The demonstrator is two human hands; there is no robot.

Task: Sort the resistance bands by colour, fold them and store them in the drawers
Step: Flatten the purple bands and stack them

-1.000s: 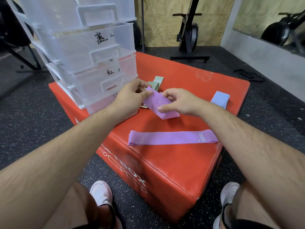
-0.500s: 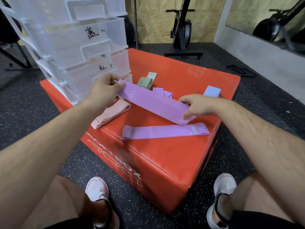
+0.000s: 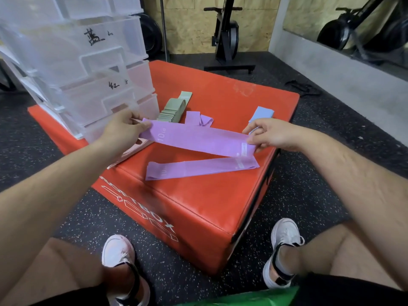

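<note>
Gym floor, red box (image 3: pixel 198 202), and you've got a purple band (image 3: pixel 198 140) drawn out flat between your two hands.
Your left hand (image 3: pixel 123 131) pinches the "10 LB" end right by the drawers (image 3: pixel 88 74); your right hand (image 3: pixel 272 133) pinches the tag end near the box's right edge, so the band's long axis runs left to right across you, held just above the box top. A second band (image 3: pixel 198 170), purple too, lies on the box just beneath, nearly parallel. My read: folding means carrying one end along that axis to the other, and your left hand sits nearer the drawers.
</note>
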